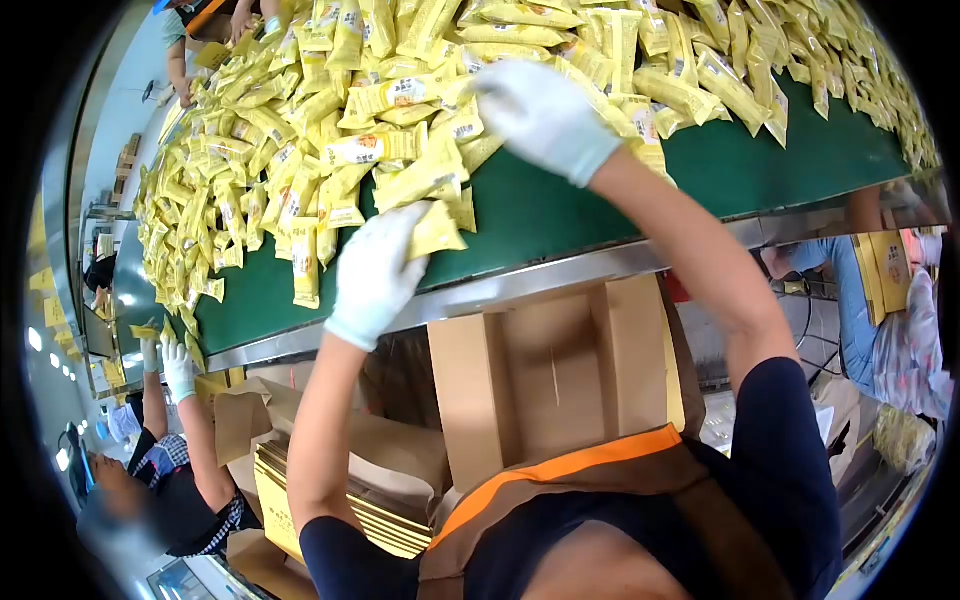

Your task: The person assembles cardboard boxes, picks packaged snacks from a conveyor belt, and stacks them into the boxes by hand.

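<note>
A heap of yellow snack packets [370, 150] covers much of the green conveyor belt [700, 190]. My left hand [380, 265], in a white glove, is at the near edge of the heap with its fingers closed around a yellow packet [436, 230], whose end sticks out to the right. Farther up and to the right, my right hand [545, 115], also gloved, lies over the packets with its back to me. Its fingertips reach down among them and are blurred, so their grip is unclear. Below the belt, an open cardboard box [462, 390] stands in front of my body.
A metal rail [500, 295] runs along the belt's near edge. Flat yellow cartons [275, 490] are stacked at lower left, beside brown cardboard. A gloved co-worker [180, 470] stands at left, another person [205, 20] across the belt, and someone in blue [850, 300] at right.
</note>
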A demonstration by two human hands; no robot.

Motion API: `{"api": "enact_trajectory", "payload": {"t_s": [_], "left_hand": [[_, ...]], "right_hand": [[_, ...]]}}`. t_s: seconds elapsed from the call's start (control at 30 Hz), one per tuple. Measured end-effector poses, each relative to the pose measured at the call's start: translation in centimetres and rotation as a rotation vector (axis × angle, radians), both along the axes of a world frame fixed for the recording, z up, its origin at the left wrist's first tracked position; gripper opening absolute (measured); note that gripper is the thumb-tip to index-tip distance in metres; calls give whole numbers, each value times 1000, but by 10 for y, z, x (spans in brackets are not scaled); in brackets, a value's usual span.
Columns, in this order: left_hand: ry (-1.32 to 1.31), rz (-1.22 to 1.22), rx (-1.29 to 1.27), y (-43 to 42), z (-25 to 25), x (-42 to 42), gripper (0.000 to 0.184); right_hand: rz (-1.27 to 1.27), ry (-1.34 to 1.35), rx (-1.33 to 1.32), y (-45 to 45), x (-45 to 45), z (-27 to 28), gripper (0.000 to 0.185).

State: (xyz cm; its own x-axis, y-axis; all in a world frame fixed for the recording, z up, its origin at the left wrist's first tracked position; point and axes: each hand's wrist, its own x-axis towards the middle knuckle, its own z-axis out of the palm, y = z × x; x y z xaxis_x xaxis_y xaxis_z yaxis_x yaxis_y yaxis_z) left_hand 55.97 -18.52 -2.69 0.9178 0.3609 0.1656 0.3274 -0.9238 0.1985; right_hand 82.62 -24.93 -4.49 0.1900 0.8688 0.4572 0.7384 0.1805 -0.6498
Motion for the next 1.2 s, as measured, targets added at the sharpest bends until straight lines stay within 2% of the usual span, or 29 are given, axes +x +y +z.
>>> {"api": "enact_trajectory", "payload": {"t_s": [0.03, 0.1, 0.17, 0.23, 0.27, 0.37, 0.43, 0.47, 0.6, 0.7, 0.73, 0.77, 0.83, 0.93, 1.03, 1.07, 1.1, 1.17, 1.2], "left_hand": [[10, -15, -21, 3, -13, 13, 53], [307, 45, 124, 11, -37, 34, 46], [164, 9, 55, 16, -43, 31, 50], [315, -21, 34, 8, -24, 26, 56], [280, -13, -2, 7, -22, 17, 59], [181, 39, -56, 12, -24, -13, 64], [109, 118, -29, 19, -30, -30, 65], [192, 225, -87, 20, -28, -33, 65], [135, 165, 11, 16, -29, -19, 65], [41, 77, 46, 14, -37, -14, 63], [16, 66, 70, 14, -39, -15, 64], [7, 75, 73, 15, -39, -14, 66], [-11, 79, 73, 14, -39, -11, 68], [-37, 39, 118, 13, -40, 0, 73], [2, 52, 144, 10, -41, 2, 77], [23, 71, 142, 8, -40, 2, 79], [59, 73, 153, 4, -37, 3, 85], [60, 91, 173, -5, -29, 4, 88], [97, 111, 133, -5, -29, 2, 85]], "right_hand": [[78, -49, 30, 8, -17, 6, 32], [280, -514, -282, 26, -52, 13, 32], [155, -495, -129, 45, -73, -24, 28], [197, -575, -172, 36, -67, -24, 25], [229, -616, -187, 32, -66, -22, 24], [122, -458, 83, -22, -38, -9, 27], [-44, -114, 109, -69, -15, -1, 30], [-63, -186, -45, -90, -2, -7, 35], [-81, -479, -638, -115, 4, -31, 45], [-144, -290, -408, -109, 16, -22, 48], [-262, -431, -198, -107, 23, -17, 46], [-301, -405, -74, -99, 33, -7, 44], [-500, -527, 62, -80, 50, -30, 40], [-456, -486, -370, -69, 51, -33, 38], [-363, -570, -258, -95, 38, -14, 40], [-287, -524, -335, -107, 29, 0, 41], [-209, -603, -400, -117, 21, 7, 45], [-84, -661, -525, -133, 5, -11, 50], [-91, -589, -488, -136, 5, -16, 56]]}}
